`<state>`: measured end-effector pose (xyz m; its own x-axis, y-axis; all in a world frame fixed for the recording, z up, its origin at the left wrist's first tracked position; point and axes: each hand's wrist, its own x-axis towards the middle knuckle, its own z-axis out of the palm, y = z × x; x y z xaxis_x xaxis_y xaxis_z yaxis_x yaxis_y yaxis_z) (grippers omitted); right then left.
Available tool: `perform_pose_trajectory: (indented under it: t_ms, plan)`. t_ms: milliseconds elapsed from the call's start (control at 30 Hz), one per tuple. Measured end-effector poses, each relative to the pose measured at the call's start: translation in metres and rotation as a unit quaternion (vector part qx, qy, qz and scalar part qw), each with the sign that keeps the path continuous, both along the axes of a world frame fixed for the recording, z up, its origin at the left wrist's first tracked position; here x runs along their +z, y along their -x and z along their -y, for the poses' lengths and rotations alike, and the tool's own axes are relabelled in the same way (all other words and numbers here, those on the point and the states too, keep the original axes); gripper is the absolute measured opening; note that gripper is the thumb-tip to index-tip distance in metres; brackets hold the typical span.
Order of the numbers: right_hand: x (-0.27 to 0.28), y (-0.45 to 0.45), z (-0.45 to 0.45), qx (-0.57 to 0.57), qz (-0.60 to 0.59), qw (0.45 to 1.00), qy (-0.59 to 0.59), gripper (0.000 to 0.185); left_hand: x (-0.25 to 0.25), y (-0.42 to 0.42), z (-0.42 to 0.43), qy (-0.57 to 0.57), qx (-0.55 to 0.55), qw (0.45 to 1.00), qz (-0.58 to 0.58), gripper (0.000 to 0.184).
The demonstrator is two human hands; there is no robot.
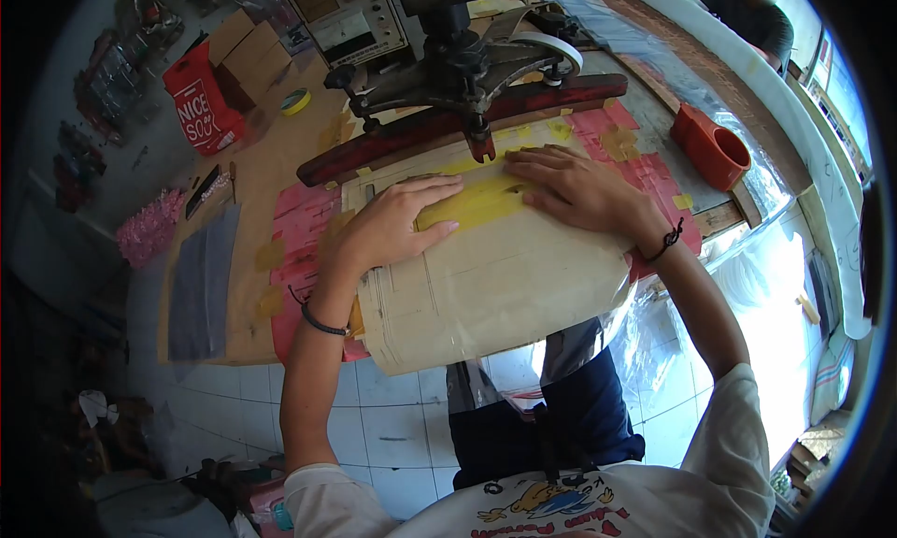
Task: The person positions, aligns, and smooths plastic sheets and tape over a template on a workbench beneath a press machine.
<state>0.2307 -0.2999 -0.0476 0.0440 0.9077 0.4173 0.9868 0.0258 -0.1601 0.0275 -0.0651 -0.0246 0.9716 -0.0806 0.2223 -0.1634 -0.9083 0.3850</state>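
A cream sheet (495,281) marked with lines lies on the table below the machine's long dark red bar (402,129), its near edge hanging over the table's front edge. Yellow tape (481,200) runs across the sheet. My left hand (402,218) rests on the sheet's left part, fingers stretched toward the tape. Flat on the right part is my right hand (575,185), its fingers spread near the tape's right end. Neither hand holds anything. Between them, a forked metal tip (481,145) hangs under the machine head.
Red sheets (304,234) flank the cream one. At the left are a grey sheet (204,281), a dark phone-like object (203,190), a tape roll (295,101) and a red bag (201,103). An orange-red holder (710,150) stands right. Another person (752,19) is at the back right.
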Motion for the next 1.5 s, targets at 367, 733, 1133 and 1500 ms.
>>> perform_pose_trajectory:
  t_ms: [367,733,1133,1500]
  plan:
    - [-0.005,-0.031,0.029,-0.267,-0.026,0.963,0.008,0.045,0.008,0.013,-0.036,-0.079,0.132,0.988,0.006,0.024]
    - [-0.007,-0.025,0.027,-0.274,-0.008,0.961,-0.036,0.042,0.026,0.028,-0.029,-0.091,0.215,0.971,-0.048,0.034]
    - [-0.006,-0.024,0.026,-0.281,-0.027,0.958,-0.052,0.046,0.034,0.03,-0.03,-0.078,0.267,0.956,-0.092,0.032]
    - [-0.004,-0.03,0.026,-0.276,-0.088,0.955,-0.06,0.035,0.026,0.022,-0.018,-0.047,0.191,0.978,-0.064,0.033]
